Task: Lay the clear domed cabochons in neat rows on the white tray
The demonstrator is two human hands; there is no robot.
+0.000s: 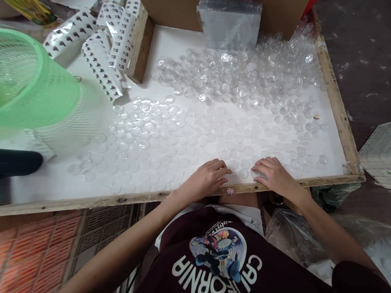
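Many clear oval discs [164, 133] lie in a flat single layer over the white tabletop [61, 189]. Behind them, a loose heap of the same clear discs [226, 77] spreads across the back right. My left hand [210, 177] rests at the front edge, fingers pointing right, with the thumb apart from them and nothing visibly held. Facing it, my right hand [271, 173] lies with bent fingers and a gap to the thumb. A few discs sit between the two hands, and some under the right fingers are partly hidden.
A wooden rim [122, 199] borders the table. At left stand a green mesh basket [58, 87] and a dark rounded object [20, 162]. Printed sticker strips [102, 65] lie by a wooden block [141, 53]. A plastic-wrapped grey block [230, 26] stands at the back against cardboard [174, 14].
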